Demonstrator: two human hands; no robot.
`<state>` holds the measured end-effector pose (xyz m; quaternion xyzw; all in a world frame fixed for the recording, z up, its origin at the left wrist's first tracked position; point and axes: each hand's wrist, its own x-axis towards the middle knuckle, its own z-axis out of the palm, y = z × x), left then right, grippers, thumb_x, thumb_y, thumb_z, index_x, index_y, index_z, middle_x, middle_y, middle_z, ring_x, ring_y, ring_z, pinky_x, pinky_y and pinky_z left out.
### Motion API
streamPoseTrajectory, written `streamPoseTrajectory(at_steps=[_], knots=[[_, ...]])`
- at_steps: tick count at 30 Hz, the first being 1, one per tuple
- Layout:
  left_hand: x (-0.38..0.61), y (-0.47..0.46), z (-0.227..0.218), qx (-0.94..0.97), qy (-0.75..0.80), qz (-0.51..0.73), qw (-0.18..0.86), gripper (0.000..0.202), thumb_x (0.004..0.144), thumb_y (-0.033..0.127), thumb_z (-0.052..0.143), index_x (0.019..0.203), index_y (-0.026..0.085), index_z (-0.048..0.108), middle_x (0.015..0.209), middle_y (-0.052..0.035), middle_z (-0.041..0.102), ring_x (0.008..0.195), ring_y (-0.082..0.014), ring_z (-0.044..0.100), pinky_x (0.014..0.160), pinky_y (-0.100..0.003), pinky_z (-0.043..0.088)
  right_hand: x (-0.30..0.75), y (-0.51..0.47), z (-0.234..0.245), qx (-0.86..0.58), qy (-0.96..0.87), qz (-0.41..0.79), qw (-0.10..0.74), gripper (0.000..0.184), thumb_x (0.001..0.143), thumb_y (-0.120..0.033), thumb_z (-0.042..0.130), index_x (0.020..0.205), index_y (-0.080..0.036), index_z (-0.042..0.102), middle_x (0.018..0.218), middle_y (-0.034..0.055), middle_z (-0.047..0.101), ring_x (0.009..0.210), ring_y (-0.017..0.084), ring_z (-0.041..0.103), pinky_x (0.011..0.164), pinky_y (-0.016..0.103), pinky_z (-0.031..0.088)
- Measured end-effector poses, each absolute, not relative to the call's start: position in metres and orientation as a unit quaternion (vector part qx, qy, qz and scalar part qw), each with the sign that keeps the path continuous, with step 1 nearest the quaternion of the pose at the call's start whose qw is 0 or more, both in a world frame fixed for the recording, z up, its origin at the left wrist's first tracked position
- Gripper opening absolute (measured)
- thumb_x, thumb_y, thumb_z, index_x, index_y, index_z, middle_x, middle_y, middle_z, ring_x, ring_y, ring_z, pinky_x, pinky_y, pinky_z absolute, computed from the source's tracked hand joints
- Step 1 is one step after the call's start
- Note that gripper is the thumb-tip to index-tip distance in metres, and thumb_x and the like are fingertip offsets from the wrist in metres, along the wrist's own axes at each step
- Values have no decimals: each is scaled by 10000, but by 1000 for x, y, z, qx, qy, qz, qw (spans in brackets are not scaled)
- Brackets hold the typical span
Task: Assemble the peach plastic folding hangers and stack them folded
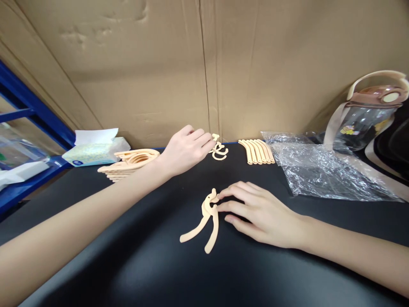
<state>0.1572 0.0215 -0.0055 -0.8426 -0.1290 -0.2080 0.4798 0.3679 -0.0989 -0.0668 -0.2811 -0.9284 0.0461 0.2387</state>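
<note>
The beige hanger's (207,209) 2 legs (212,234) pointed nearward, long axis slanting left; right hand (260,213) spread, left hand's (191,148) grip unclear.

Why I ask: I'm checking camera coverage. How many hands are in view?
2: the left hand, at the small curved pieces by the cardboard; the right hand, beside the jointed piece. No others show.

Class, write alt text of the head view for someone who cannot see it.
A person's right hand touches a two-legged beige piece on a black table, the left hand is by small curved pieces. Around them are stacked beige parts, a tissue pack, curved strips, clear plastic and a bottle.
</note>
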Motion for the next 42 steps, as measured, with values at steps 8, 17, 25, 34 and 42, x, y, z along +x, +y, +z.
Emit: streamPoseTrajectory(at_steps=[8,17,25,34,42], knots=[[117,-58,-11,-879,-143,-245,384,104,869,83,660,963,126,675,908,-25,772,718,-172,671,628,-331,448,367,-94,-68,-365,-877,54,307,179,979,-186,487,950,-162,662,959,44,704,884,188,608,791,364,446],[79,-73,-35,-904,-125,-232,337,198,883,54,630,1067,107,680,980,-45,770,783,-176,693,685,-329,496,366,-92,-67,-384,-869,81,302,155,972,-185,503,938,-173,654,931,31,701,852,181,597,777,356,424],[88,-89,-36,-908,-164,-265,280,158,904,92,623,1051,101,680,1015,-36,770,820,-179,681,713,-314,524,366,-95,-67,-345,-876,105,321,389,970,-171,498,1357,-165,466,1062,48,676,925,162,586,850,329,470],[104,-123,-51,-930,-156,-266,199,400,972,34,299,1149,119,648,1121,-16,748,903,-154,665,691,-287,510,362,-98,-63,-256,-914,24,314,243,1001,-204,487,1202,-157,616,1048,61,693,905,152,589,810,295,476],[112,-111,-49,-947,-122,-259,147,197,970,137,495,1079,92,653,1036,-56,757,803,-161,679,626,-272,548,362,-97,-62,-279,-915,3,293,264,1025,-199,416,1127,-150,655,959,61,713,845,165,609,715,315,461]])
